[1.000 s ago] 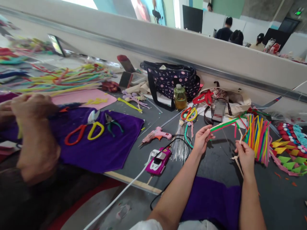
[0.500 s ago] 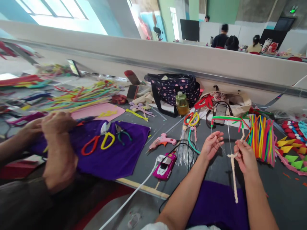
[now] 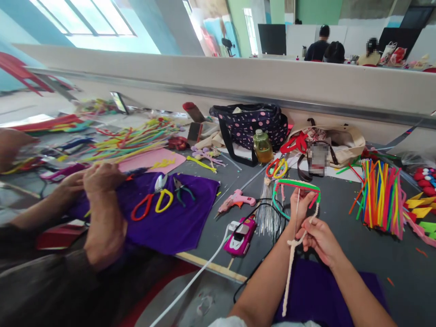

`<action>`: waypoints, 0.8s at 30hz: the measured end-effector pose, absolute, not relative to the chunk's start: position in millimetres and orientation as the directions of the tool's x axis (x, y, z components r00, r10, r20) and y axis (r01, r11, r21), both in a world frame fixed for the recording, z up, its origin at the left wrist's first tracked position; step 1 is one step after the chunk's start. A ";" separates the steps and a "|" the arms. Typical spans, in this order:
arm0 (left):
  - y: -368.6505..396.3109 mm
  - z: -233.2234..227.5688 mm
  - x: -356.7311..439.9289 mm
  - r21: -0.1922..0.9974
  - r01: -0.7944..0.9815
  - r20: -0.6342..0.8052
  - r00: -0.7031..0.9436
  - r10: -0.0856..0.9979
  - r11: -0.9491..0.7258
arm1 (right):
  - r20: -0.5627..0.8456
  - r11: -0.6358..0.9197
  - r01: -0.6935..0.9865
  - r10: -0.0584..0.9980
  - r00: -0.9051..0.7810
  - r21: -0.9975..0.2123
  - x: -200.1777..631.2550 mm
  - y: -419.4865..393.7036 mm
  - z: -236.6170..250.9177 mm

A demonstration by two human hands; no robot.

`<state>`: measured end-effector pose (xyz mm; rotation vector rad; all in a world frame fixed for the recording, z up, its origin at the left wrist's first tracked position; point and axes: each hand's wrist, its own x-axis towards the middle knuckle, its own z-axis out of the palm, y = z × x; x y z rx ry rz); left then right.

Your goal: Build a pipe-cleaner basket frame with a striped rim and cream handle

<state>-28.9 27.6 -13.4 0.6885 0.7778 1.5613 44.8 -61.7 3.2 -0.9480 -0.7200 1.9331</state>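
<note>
A frame made of pipe cleaners (image 3: 291, 254) hangs between my hands, with a long cream stem slanting down and a bar wrapped in green and red across its top. My right hand (image 3: 322, 238) pinches its curved cream side between thumb and fingers. My left hand (image 3: 299, 206) is up behind the frame, its bent fingers against the thin upright wire just below the green and red bar. The bar and wire partly cover those fingertips. Beneath my forearms lies a purple cloth (image 3: 316, 290).
A pink glue gun (image 3: 238, 198), a magenta car-shaped device (image 3: 241, 236) and clear sticks (image 3: 267, 213) lie left of my hands. Bundled coloured pipe cleaners (image 3: 383, 195) are to the right. Another person's hands (image 3: 102, 181) work beside scissors (image 3: 160, 190) and pliers (image 3: 182, 190) on purple cloth.
Both hands and the frame have shifted left and somewhat lower in view. The left hand, its fingers loosely spread before, has come up under the top bar. The right hand keeps its pinch.
</note>
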 end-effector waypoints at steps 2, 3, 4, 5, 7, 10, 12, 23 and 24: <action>26.1 -7.7 -30.2 0.802 -0.591 0.015 -0.115 0.993 -0.081 | -0.335 -0.492 -0.417 0.855 -0.395 -0.764 40.6 -64.1 2.6; 25.4 -5.5 -30.8 0.807 -0.586 0.013 -0.099 0.995 -0.068 | -0.331 -0.492 -0.407 0.852 -0.405 -0.769 38.7 -65.2 2.0; 24.8 -4.0 -31.5 0.808 -0.587 -0.001 -0.085 0.996 -0.049 | -0.328 -0.489 -0.394 0.851 -0.410 -0.778 37.2 -66.0 1.1; 24.3 -3.2 -32.1 0.807 -0.590 -0.019 -0.076 0.997 -0.030 | -0.325 -0.484 -0.377 0.851 -0.412 -0.790 36.5 -66.5 0.1; 23.9 -3.0 -33.5 0.802 -0.597 -0.051 -0.081 0.995 -0.008 | -0.325 -0.475 -0.312 0.843 -0.428 -0.823 38.2 -66.1 -2.0; 23.8 -3.2 -35.3 0.805 -0.593 -0.053 -0.126 0.991 -0.032 | -0.332 -0.415 -0.113 0.839 -0.431 -0.903 49.9 -62.1 -3.4; 23.3 -2.4 -35.5 0.810 -0.584 -0.046 -0.141 0.989 -0.046 | -0.258 -0.245 0.083 0.929 -0.267 -0.966 61.3 -57.9 -2.3; 7.5 6.1 -19.7 0.834 -0.550 -0.088 -0.034 0.996 0.055 | 0.681 0.403 0.807 0.733 -0.001 -0.433 75.7 -43.5 5.1; 5.8 6.7 -18.5 0.829 -0.555 -0.093 -0.008 0.996 0.073 | 0.694 0.408 0.821 0.719 -0.020 -0.400 75.9 -43.7 5.8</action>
